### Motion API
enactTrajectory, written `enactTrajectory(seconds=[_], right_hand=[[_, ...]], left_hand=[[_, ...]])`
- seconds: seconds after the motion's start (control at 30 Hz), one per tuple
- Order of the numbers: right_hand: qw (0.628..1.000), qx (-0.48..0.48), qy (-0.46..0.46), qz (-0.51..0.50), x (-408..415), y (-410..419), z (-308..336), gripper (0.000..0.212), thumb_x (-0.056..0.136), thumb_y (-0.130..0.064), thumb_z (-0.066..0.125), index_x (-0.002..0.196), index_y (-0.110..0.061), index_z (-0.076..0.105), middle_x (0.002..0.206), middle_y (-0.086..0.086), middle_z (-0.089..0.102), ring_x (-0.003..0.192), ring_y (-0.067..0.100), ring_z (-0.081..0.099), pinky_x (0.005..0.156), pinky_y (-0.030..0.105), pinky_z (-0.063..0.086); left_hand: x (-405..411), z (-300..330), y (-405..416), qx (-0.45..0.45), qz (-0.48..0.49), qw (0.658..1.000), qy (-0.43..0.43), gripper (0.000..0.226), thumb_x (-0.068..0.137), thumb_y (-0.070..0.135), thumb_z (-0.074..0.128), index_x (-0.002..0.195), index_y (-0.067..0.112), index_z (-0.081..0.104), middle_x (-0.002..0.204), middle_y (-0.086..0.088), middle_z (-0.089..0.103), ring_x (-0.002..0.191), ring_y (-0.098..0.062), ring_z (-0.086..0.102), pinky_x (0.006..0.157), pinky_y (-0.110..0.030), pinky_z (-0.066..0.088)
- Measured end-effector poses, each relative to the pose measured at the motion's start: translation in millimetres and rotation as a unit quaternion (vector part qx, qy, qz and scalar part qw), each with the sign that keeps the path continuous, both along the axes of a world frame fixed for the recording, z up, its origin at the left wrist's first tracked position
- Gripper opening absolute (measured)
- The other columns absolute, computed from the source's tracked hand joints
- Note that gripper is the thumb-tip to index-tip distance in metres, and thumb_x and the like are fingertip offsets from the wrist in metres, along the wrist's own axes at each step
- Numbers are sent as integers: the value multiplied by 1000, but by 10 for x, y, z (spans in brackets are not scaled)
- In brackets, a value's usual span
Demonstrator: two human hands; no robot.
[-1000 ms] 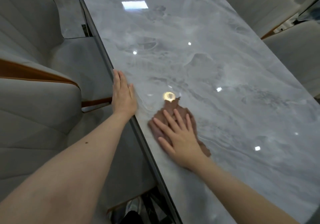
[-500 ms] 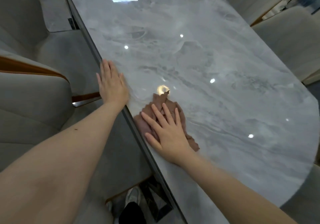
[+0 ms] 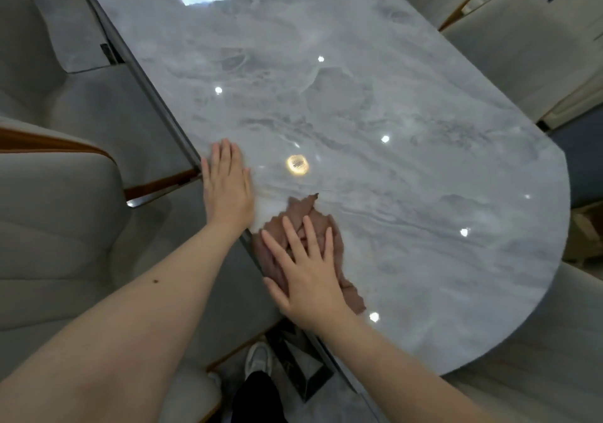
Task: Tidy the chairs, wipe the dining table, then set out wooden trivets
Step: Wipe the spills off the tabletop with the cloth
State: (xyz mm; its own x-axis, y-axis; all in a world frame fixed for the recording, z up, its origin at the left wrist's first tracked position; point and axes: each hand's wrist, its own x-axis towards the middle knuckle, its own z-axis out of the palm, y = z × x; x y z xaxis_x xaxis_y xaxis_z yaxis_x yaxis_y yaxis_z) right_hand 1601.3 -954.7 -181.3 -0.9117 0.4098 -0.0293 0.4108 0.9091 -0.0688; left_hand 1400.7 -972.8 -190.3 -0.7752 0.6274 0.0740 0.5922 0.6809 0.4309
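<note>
The table (image 3: 375, 112), glossy grey marble with a rounded end at right, is filling the frame's centre. The cloth (image 3: 313, 217), brown and crumpled, is lying flat at its near edge, lower centre. Grey chairs (image 3: 55, 226) are standing at left and upper right.

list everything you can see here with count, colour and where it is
table: 1, grey marble, glossy, fills the centre and right
cloth: 1, brown, crumpled on the table by its near edge, under the right hand
chairs: at least 4, light grey with orange-brown trim, two left of the table, others at the far right
shoe: 1, white, on the floor at the bottom
left hand: flat on the table edge, empty
right hand: flat, pressing the cloth
</note>
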Motion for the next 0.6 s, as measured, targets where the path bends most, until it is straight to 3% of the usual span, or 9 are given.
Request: enactTrajectory(seconds=[0.07,0.17,0.33,0.4,0.53,0.6], right_hand=[[1000,-10,-11,1,436,176,48,61,94,-60,29,150,-42,16,161,-2,11,148,31,5,115,59,2],[993,-24,-34,-112,708,688,132,58,94,-62,20,149,-46,10,161,-7,4,149,26,-2,117,54,-4],[958,-39,-21,-284,-70,919,92,59,97,-56,28,151,-40,11,162,-1,2,148,30,-6,114,59,-11],[969,-30,-3,-245,-309,669,58,59,96,-57,27,151,-39,15,162,1,5,148,32,-4,114,59,-11],[998,-19,-14,-52,41,300,56,60,93,-62,24,150,-42,20,161,-2,13,149,30,2,115,60,0],[997,-22,-20,-70,342,525,85,59,94,-64,23,149,-47,11,161,-7,6,149,25,-5,116,57,-2]], left_hand=[[8,19,2,1,-3,1000,-7,51,103,22,24,150,1,17,159,-13,10,147,-24,2,118,-38,-6],[37,21,-2,-11,6,1000,4,52,104,24,23,150,0,14,159,-15,9,147,-25,2,119,-39,-4],[89,35,30,-3,-6,1000,13,52,104,22,23,149,-2,15,158,-17,10,147,-27,5,120,-38,-2],[75,41,-4,10,-8,1000,7,51,103,21,24,148,-4,18,157,-18,13,147,-28,7,120,-39,0],[-37,93,19,44,-17,999,12,50,103,20,27,147,-4,24,156,-18,17,146,-29,10,119,-40,0],[-126,107,66,43,-11,999,11,50,103,22,27,147,-1,25,157,-17,17,146,-28,10,118,-40,0]])
